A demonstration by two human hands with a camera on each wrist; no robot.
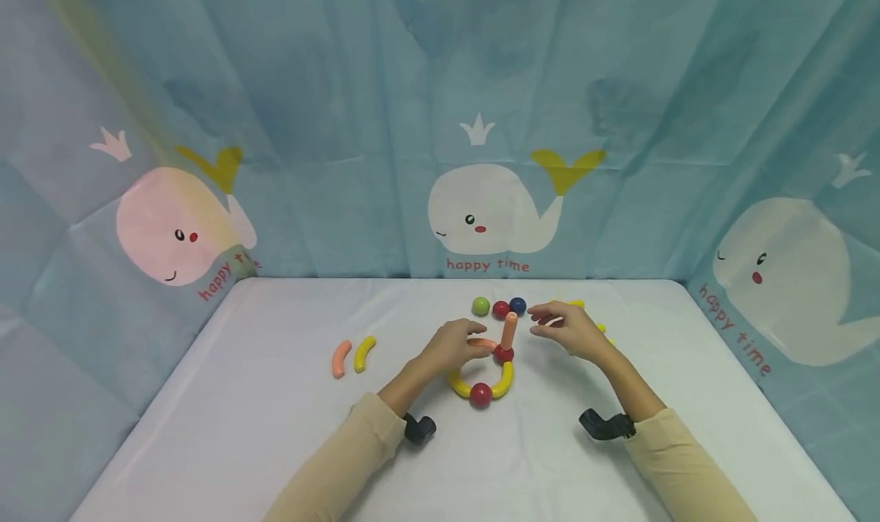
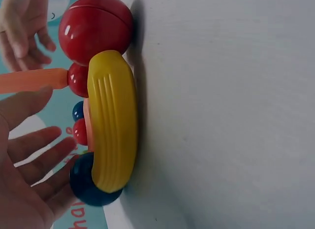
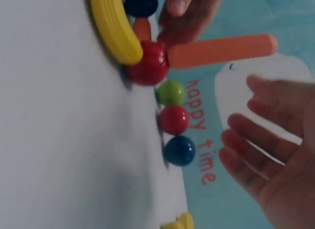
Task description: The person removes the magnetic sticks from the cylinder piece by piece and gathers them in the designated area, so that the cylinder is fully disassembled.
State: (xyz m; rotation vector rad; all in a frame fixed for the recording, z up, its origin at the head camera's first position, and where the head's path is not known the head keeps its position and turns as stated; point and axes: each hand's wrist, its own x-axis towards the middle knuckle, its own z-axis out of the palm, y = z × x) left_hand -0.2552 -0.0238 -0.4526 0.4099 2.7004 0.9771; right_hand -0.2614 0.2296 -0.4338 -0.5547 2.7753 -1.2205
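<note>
A ring of curved sticks and balls lies on the table, with a front red ball (image 1: 481, 395), a yellow stick (image 2: 114, 123) and a blue ball (image 2: 88, 182). From the ring's right red ball (image 3: 148, 64) an orange stick (image 1: 509, 332) stands upright. My left hand (image 1: 454, 344) is over the ring's left side, fingers relaxed and spread beside the blue ball; whether it touches the ring I cannot tell. To the right of the upright stick my right hand (image 1: 569, 329) hovers, fingers loosely bent and apart, holding nothing.
Behind the ring sit a green ball (image 1: 480, 306), a red ball (image 1: 501, 309) and a blue ball (image 1: 518, 306). An orange stick (image 1: 341, 359) and a yellow stick (image 1: 364, 354) lie at the left. More yellow pieces (image 1: 576, 304) lie partly behind my right hand.
</note>
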